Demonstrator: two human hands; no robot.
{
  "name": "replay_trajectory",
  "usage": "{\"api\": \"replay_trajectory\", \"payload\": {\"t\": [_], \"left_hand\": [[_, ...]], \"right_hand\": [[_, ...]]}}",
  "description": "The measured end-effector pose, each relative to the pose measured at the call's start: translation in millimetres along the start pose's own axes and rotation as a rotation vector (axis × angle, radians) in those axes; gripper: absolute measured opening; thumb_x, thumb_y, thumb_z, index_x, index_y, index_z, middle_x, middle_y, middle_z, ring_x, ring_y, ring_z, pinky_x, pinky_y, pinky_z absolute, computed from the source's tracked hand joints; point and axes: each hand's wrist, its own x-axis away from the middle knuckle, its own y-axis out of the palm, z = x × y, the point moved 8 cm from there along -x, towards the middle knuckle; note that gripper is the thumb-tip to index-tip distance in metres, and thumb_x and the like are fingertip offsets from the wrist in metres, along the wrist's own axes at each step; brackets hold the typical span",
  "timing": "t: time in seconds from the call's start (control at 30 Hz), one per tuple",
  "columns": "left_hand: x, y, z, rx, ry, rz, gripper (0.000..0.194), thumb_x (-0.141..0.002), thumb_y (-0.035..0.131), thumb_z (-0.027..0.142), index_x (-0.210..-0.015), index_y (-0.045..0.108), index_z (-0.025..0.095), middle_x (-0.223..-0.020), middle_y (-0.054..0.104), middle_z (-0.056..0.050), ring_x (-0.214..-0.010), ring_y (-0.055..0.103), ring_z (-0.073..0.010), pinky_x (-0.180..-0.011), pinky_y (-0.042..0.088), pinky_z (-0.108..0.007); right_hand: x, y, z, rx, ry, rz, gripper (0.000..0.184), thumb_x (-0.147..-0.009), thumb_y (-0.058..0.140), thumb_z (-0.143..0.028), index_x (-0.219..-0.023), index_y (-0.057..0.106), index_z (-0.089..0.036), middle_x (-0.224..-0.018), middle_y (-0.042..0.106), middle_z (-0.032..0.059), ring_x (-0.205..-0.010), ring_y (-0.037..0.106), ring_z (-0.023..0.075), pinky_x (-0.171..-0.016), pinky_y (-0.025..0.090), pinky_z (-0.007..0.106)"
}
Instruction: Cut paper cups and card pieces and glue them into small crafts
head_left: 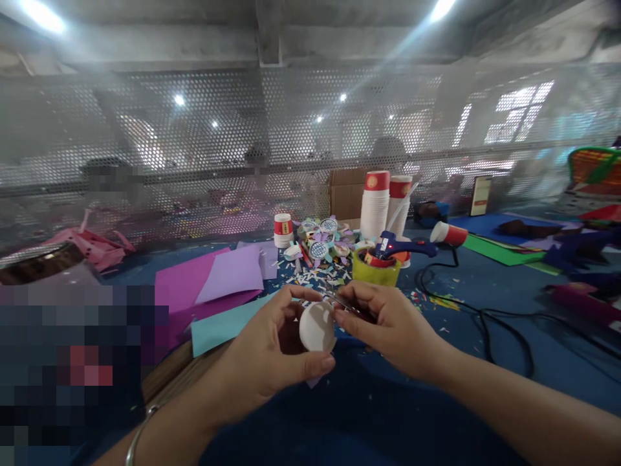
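My left hand (276, 343) is closed round a small white round paper piece (317, 327), its pale disc face turned toward me. Right beside it, my right hand (388, 323) grips a slim metal tool (345, 300); fingers cover most of it, so I cannot tell whether it is scissors or tweezers. My right fingertips are at the paper piece's right edge. A bit of light purple paper (313, 383) shows under my left thumb.
Behind my hands, a glue gun (407, 246) rests on a yellow container (371, 270), its black cord (485, 317) trailing right. Stacked paper cups (375, 210), paper scraps (308, 277) and decorated pieces (320, 250) lie beyond. Purple sheets (233, 275) and a light-blue sheet (223, 323) lie left.
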Motion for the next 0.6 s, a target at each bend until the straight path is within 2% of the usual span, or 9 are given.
{"api": "replay_trajectory", "payload": {"t": [0.07,0.2,0.33,0.47,0.6], "left_hand": [[-0.5,1.5,-0.6,-0.019,0.019,-0.028,0.06,-0.068,0.082,0.02,-0.116,0.047,0.026,-0.097,0.058,0.0,-0.081,0.055,-0.0136,-0.067,0.047,-0.026],[0.6,-1.1,0.9,-0.117,0.045,-0.025,0.054,-0.069,0.081,0.022,-0.113,0.05,0.025,-0.098,0.06,0.0,-0.081,0.058,-0.0143,-0.068,0.05,-0.028],[3.0,-12.1,7.5,-0.313,0.084,0.076,0.048,-0.07,0.08,0.023,-0.108,0.051,0.025,-0.099,0.061,0.0,-0.084,0.061,-0.016,-0.073,0.051,-0.03],[2.3,-23.9,13.1,-0.446,0.096,0.18,0.047,-0.07,0.076,0.017,-0.108,0.048,0.025,-0.097,0.062,0.0,-0.085,0.063,-0.0173,-0.073,0.053,-0.031],[1.6,-29.1,18.4,-0.587,0.134,0.231,0.042,-0.073,0.069,0.014,-0.108,0.048,0.025,-0.1,0.062,-0.001,-0.086,0.064,-0.0184,-0.072,0.054,-0.033]], "right_hand": [[-0.1,-0.6,0.0,-0.004,-0.008,0.014,0.009,-0.086,0.057,-0.025,-0.081,0.055,-0.019,-0.072,0.051,-0.0002,-0.065,0.046,0.0142,-0.059,0.037,0.029],[0.1,0.5,0.6,0.003,-0.005,0.013,0.01,-0.087,0.057,-0.027,-0.08,0.055,-0.019,-0.071,0.049,-0.0009,-0.064,0.045,0.0139,-0.057,0.036,0.028],[1.3,-0.6,-1.8,-0.02,-0.011,0.016,0.019,-0.089,0.058,-0.037,-0.083,0.054,-0.019,-0.074,0.049,-0.0008,-0.066,0.044,0.0137,-0.059,0.036,0.028],[3.2,3.7,-3.3,-0.001,-0.003,-0.048,0.03,-0.092,0.054,-0.05,-0.089,0.055,-0.02,-0.073,0.046,-0.0022,-0.064,0.041,0.0127,-0.055,0.031,0.027],[5.4,11.8,-2.9,0.013,-0.002,-0.129,0.032,-0.095,0.049,-0.051,-0.091,0.055,-0.02,-0.07,0.043,-0.0032,-0.062,0.038,0.0121,-0.054,0.029,0.026]]}}
